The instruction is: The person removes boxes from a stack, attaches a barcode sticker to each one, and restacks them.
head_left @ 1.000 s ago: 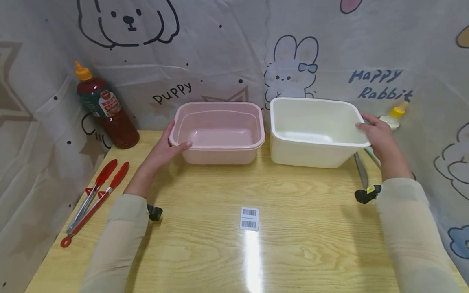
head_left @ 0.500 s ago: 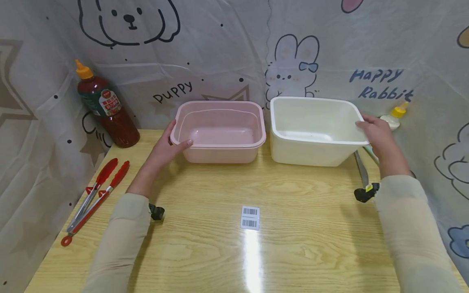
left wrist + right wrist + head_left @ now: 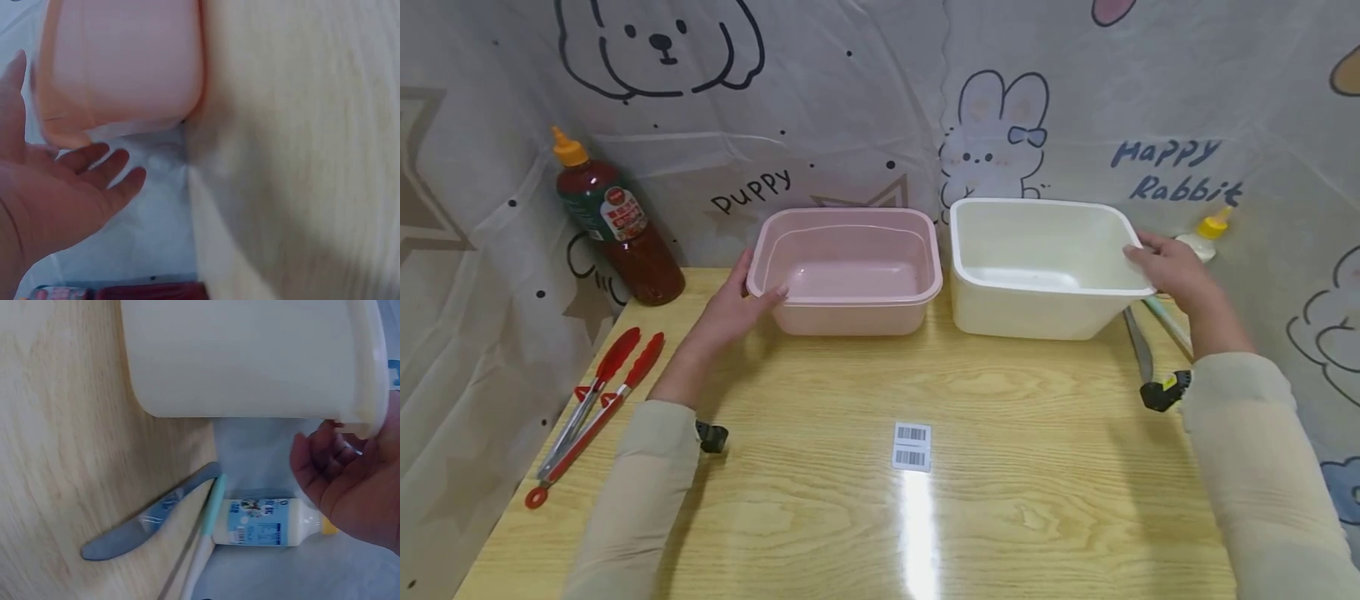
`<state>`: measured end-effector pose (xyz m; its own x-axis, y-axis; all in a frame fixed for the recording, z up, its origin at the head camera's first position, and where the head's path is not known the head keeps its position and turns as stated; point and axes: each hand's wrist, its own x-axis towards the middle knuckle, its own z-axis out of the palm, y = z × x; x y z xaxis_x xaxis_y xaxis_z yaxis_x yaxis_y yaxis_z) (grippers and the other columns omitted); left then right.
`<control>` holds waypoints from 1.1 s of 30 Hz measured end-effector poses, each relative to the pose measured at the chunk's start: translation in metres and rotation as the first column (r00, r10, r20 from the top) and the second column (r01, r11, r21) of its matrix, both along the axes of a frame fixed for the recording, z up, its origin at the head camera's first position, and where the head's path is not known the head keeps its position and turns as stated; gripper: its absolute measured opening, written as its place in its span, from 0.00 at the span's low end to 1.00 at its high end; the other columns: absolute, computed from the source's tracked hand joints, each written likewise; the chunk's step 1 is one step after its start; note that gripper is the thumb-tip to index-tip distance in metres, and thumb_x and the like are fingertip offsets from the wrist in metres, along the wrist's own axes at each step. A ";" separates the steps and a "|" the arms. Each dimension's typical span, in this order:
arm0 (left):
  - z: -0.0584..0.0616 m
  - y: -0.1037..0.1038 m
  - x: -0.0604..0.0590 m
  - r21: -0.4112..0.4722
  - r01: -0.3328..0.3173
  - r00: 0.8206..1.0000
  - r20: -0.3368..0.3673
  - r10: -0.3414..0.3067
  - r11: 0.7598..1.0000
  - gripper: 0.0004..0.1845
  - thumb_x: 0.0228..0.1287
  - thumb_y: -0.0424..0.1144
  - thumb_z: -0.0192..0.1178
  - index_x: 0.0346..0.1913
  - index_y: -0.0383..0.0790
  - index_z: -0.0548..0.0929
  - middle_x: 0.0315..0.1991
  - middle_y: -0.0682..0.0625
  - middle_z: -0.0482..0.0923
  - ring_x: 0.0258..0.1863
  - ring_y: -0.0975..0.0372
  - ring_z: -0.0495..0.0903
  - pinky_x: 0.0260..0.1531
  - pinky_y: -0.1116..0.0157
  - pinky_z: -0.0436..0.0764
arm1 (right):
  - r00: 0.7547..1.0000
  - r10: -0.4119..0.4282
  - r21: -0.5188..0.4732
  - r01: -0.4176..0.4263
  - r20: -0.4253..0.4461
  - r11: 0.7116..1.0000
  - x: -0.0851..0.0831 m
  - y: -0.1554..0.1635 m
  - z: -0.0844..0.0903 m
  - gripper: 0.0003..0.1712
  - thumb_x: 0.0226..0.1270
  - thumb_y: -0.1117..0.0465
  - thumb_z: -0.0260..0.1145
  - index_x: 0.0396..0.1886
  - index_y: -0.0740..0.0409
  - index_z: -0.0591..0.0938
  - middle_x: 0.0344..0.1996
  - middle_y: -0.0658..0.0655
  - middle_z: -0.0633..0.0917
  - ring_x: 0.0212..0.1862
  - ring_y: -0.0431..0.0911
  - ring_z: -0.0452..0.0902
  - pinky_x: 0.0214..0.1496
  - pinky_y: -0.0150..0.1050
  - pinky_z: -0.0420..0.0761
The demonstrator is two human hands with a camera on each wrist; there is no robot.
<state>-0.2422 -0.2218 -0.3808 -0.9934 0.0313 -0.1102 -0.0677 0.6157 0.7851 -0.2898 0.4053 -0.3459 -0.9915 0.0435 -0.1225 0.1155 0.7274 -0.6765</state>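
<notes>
- the pink tub [image 3: 848,271] stood on the table [image 3: 1000,467] at the back, left of centre, upright and empty.
- the white tub [image 3: 1043,265] stood just beside it on the right, also empty; a narrow gap separated the two.
- the left hand [image 3: 735,307] was at the pink tub's left end, thumb over the rim and fingers along the outer wall.
- in the left wrist view the left hand [image 3: 56,194] showed an open palm with straight, spread fingers next to the pink tub [image 3: 119,62]; the hand was released, not grasping.
- the right hand [image 3: 1172,271] was at the white tub's right end, thumb lying over the rim.
- in the right wrist view the right hand [image 3: 350,481] had loosely bent fingers under the rim of the white tub [image 3: 250,356]; a firm grasp could not be confirmed, and the hand appeared relaxed.
- a grey knife [image 3: 147,512] lay on the table right of the white tub, with a teal-handled tool [image 3: 206,540] just beside it.
- a white bottle [image 3: 272,522] with a yellow cap lay on its side past the table edge, near the right hand.
- a dark sauce bottle [image 3: 613,221] stood upright at the back left corner.
- red tongs [image 3: 591,408] lay along the left edge, well apart from the tubs.
- a barcode label [image 3: 912,446] lay near the table's centre.
</notes>
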 end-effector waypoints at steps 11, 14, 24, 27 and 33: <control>0.043 0.012 0.046 -0.386 0.009 0.956 -0.267 -0.121 0.923 0.63 0.56 0.68 0.68 0.83 0.59 0.36 0.84 0.45 0.43 0.80 0.40 0.49 0.73 0.31 0.53 | 0.975 -0.065 0.080 0.084 -0.213 0.993 0.054 -0.037 0.035 0.42 0.78 0.35 0.45 0.84 0.42 0.45 0.80 0.68 0.55 0.76 0.72 0.56 0.70 0.73 0.62; 0.053 0.031 0.069 -0.430 0.073 0.917 -0.326 -0.230 0.900 0.64 0.54 0.63 0.73 0.83 0.59 0.39 0.83 0.48 0.45 0.80 0.42 0.52 0.74 0.35 0.55 | 0.960 -0.041 0.097 0.070 -0.276 0.993 0.075 -0.061 0.041 0.39 0.78 0.35 0.47 0.82 0.37 0.52 0.79 0.62 0.60 0.75 0.69 0.61 0.69 0.70 0.66; 0.059 0.085 0.105 -0.463 0.268 0.812 -0.363 -0.457 0.845 0.65 0.47 0.66 0.75 0.83 0.56 0.47 0.81 0.50 0.55 0.80 0.52 0.56 0.79 0.47 0.55 | 0.865 0.278 0.135 -0.243 -0.417 0.960 0.125 -0.143 0.020 0.29 0.75 0.52 0.65 0.73 0.50 0.74 0.66 0.61 0.80 0.61 0.65 0.80 0.58 0.62 0.81; 0.052 0.094 0.106 -0.481 0.315 0.810 -0.312 -0.496 0.818 0.63 0.49 0.69 0.72 0.83 0.59 0.45 0.82 0.53 0.53 0.81 0.54 0.55 0.80 0.49 0.54 | 0.831 0.389 0.197 -0.337 -0.397 0.921 0.130 -0.163 0.003 0.28 0.73 0.54 0.67 0.69 0.56 0.77 0.64 0.62 0.82 0.60 0.63 0.81 0.59 0.60 0.81; 0.017 0.114 0.112 -0.488 0.433 0.806 -0.167 -0.567 0.758 0.61 0.52 0.71 0.68 0.82 0.60 0.46 0.82 0.52 0.53 0.80 0.54 0.57 0.78 0.47 0.56 | 0.803 0.558 0.266 -0.502 -0.211 0.823 0.152 -0.204 -0.043 0.32 0.70 0.49 0.69 0.70 0.55 0.76 0.63 0.60 0.82 0.63 0.58 0.80 0.65 0.56 0.79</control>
